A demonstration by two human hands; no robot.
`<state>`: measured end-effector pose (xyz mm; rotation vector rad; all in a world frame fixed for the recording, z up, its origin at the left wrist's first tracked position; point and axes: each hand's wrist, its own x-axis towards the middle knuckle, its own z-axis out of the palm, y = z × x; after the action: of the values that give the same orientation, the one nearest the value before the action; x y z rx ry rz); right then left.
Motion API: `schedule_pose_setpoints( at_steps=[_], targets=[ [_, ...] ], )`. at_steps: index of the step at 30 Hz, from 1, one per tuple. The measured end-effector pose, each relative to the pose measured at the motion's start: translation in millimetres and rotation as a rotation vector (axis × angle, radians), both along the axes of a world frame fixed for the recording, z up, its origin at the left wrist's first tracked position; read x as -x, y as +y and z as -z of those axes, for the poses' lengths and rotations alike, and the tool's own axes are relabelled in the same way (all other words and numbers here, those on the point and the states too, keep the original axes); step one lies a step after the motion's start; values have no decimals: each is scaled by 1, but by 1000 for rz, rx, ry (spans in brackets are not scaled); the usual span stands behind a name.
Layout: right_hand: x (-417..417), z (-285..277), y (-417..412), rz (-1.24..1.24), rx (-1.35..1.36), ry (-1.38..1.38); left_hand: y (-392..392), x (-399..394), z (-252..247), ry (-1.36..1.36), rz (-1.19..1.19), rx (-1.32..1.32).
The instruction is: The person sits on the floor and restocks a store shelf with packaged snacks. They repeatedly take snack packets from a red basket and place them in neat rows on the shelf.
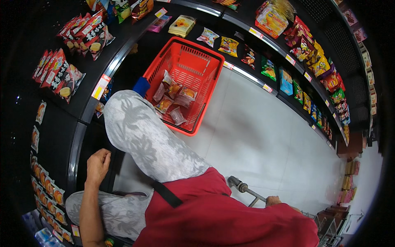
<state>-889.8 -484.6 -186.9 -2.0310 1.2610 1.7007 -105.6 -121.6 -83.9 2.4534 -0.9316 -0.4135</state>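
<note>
My left hand [98,163] hangs beside the shelf at the left, its fingers curled with nothing seen in them. Below it is my other knee, in grey palm-print trousers [139,132]. On the right, my right hand [273,200] grips the grey metal bar [257,197] of what looks like a cart; my sleeve hides part of it. A red plastic shopping basket [197,123] stands on the floor beyond my raised knee. Several wrapped snack packs [163,103] lie loose in it. A blue piece [142,86] shows at its left rim, partly hidden by my knee.
The left black shelf [66,117] holds red chip bags [92,35] and rows of small orange-printed packs [51,188]. Another shelf with a metal edge [247,75] curves along the far side, carrying snack bags [228,46]. Grey floor tiles [262,132] lie between. A wire cart [327,228] stands lower right.
</note>
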Motion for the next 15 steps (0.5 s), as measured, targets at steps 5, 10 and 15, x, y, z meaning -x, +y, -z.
schedule_pose_setpoints(
  at_steps=[5,10,15],
  targets=[
    [-12,-10,-16,-152,-112,7,2,3,-2,44,-31,28],
    [-43,31,-122,-267,-219,291,8,3,-5,105,-59,70],
    [-298,13,-154,-258,414,-614,14,7,-8,96,-94,25]
  ],
)
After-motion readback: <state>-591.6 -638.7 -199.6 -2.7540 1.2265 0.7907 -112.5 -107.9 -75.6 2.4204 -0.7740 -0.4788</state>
